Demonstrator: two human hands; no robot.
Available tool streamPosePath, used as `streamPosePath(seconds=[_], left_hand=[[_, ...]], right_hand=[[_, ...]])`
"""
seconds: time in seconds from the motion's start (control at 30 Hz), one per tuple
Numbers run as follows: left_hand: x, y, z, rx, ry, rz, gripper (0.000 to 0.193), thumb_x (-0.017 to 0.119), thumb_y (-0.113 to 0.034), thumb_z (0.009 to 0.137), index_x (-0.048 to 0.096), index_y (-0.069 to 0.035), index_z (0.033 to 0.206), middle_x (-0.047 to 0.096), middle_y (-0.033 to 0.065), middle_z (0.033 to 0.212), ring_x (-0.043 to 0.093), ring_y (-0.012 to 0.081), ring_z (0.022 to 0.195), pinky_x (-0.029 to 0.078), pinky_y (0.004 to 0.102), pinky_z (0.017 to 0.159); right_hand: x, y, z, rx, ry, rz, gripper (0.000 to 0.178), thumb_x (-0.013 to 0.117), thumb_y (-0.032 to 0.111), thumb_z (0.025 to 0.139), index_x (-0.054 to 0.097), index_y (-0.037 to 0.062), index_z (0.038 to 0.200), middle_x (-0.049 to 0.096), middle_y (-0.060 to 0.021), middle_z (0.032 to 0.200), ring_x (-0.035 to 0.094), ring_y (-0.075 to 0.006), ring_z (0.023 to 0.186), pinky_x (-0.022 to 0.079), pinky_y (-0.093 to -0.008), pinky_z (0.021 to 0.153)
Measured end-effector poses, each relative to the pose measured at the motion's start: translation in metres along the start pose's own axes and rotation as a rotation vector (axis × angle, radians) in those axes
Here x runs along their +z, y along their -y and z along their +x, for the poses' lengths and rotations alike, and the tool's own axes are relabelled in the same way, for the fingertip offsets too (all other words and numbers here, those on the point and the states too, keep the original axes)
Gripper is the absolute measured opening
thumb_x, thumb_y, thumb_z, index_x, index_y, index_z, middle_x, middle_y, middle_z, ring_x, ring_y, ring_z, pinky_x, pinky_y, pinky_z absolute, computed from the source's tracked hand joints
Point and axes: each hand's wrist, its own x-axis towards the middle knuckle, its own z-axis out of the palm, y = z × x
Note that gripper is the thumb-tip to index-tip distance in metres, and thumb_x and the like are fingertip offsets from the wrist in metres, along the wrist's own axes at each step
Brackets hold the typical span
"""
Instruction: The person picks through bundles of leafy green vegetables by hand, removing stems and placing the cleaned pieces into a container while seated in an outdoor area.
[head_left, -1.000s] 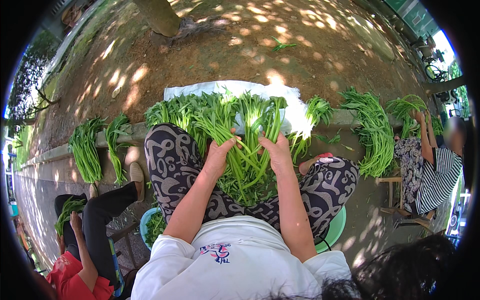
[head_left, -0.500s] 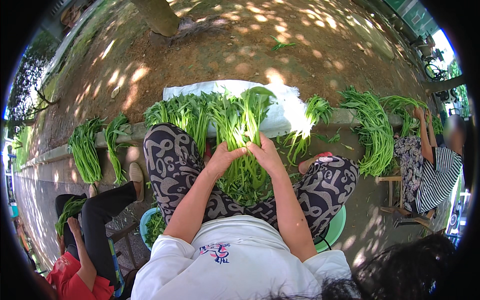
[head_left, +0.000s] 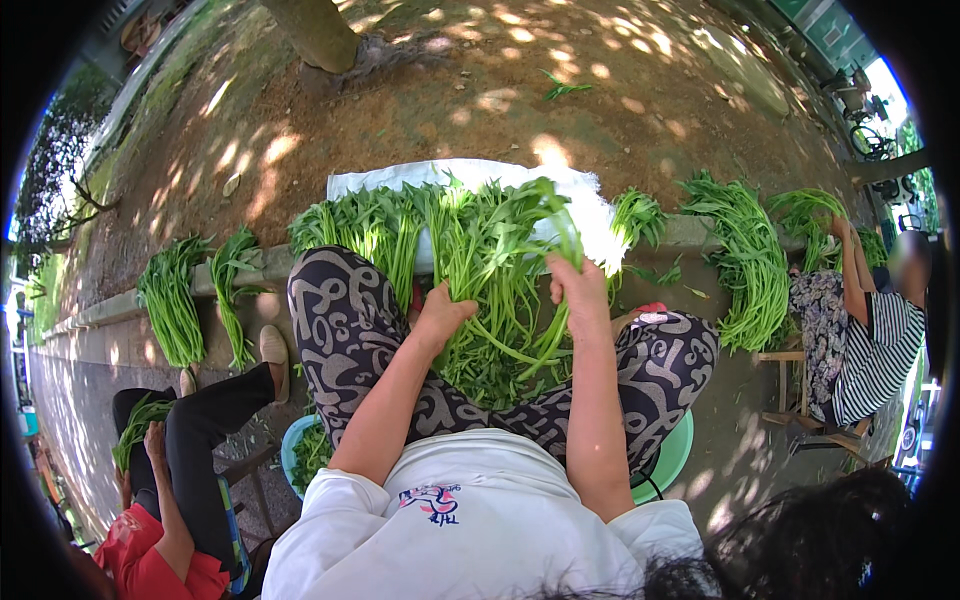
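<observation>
Long-stemmed greens that look like water spinach [head_left: 515, 235] lie between my knees, leaves pointing away from me. My left hand [head_left: 440, 315] is closed on the stems of a bunch at its left side. To the right, my right hand [head_left: 580, 295] grips a few stems that arch up and over to the left, apart from the bunch. Below both hands, a heap of shorter cut greens [head_left: 490, 375] rests in my lap area. Another bunch of greens [head_left: 395, 235] leans by my left knee, and a smaller bunch [head_left: 635, 225] lies beyond my right knee.
A white sheet [head_left: 375, 178] covers part of the low kerb [head_left: 685, 235]. Green basins [head_left: 680, 455] stand beside my legs. Greens [head_left: 745, 265] lie along the kerb at right, more greens [head_left: 172, 300] at left. People sit on both sides; a tree trunk [head_left: 315, 35] rises ahead.
My hands were together on the bunch; now they are apart. My right hand has moved right and up, drawing a few stems away, while my left has shifted slightly left.
</observation>
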Motion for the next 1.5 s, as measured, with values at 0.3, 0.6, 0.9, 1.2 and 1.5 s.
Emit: streamPosePath(seconds=[0.3, 0.6, 0.9, 1.2, 1.5], left_hand=[[-0.001, -0.009, -0.002, -0.1, -0.141, -0.237, 0.028, 0.065, -0.006, 0.082, 0.054, -0.001, 0.107, 0.061, 0.0088, 0.092, 0.059, 0.018, 0.077, 0.049, 0.0325, 0.066], [0.007, -0.015, -0.012, -0.032, 0.269, -0.384, 0.04, 0.065, -0.018, 0.087, 0.047, 0.001, 0.118, 0.06, 0.0112, 0.105, 0.06, 0.0208, 0.094, 0.05, 0.0383, 0.082], [0.005, -0.019, -0.016, -0.063, 0.241, -0.372, 0.025, 0.059, -0.01, 0.087, 0.051, 0.0, 0.109, 0.062, 0.0099, 0.095, 0.061, 0.0186, 0.08, 0.051, 0.0336, 0.07], [0.0, 0.0, 0.0, -0.118, 0.0, -0.121, 0.022, 0.062, -0.006, 0.082, 0.055, -0.001, 0.102, 0.061, 0.0074, 0.08, 0.057, 0.0156, 0.066, 0.048, 0.0297, 0.058], [0.0, -0.005, 0.0, -0.103, -0.053, -0.56, 0.03, 0.059, -0.011, 0.088, 0.048, 0.004, 0.112, 0.062, 0.0124, 0.1, 0.063, 0.023, 0.085, 0.054, 0.0387, 0.066]], right_hand=[[-0.026, 0.015, 0.001, -0.068, -0.057, 0.398, 0.013, 0.066, 0.017, 0.087, 0.06, 0.0059, 0.091, 0.045, 0.0031, 0.061, 0.043, -0.0079, 0.049, 0.036, -0.0226, 0.044], [0.024, -0.045, -0.001, -0.145, 0.319, -0.36, 0.023, 0.065, 0.017, 0.083, 0.057, -0.0023, 0.092, 0.059, -0.0067, 0.074, 0.057, -0.0152, 0.064, 0.047, -0.0308, 0.061], [0.031, -0.031, -0.012, -0.157, 0.34, -0.396, 0.028, 0.066, 0.017, 0.08, 0.057, -0.0037, 0.096, 0.064, -0.0118, 0.083, 0.062, -0.0174, 0.069, 0.049, -0.0331, 0.065], [0.001, -0.021, 0.007, -0.141, -0.015, -0.486, 0.028, 0.067, 0.021, 0.077, 0.061, -0.0007, 0.094, 0.06, -0.007, 0.071, 0.057, -0.0151, 0.06, 0.045, -0.0309, 0.056], [-0.019, 0.005, 0.005, -0.165, -0.166, 0.145, 0.016, 0.065, 0.01, 0.084, 0.054, 0.0025, 0.093, 0.053, -0.0011, 0.068, 0.05, -0.0094, 0.053, 0.039, -0.023, 0.046]])
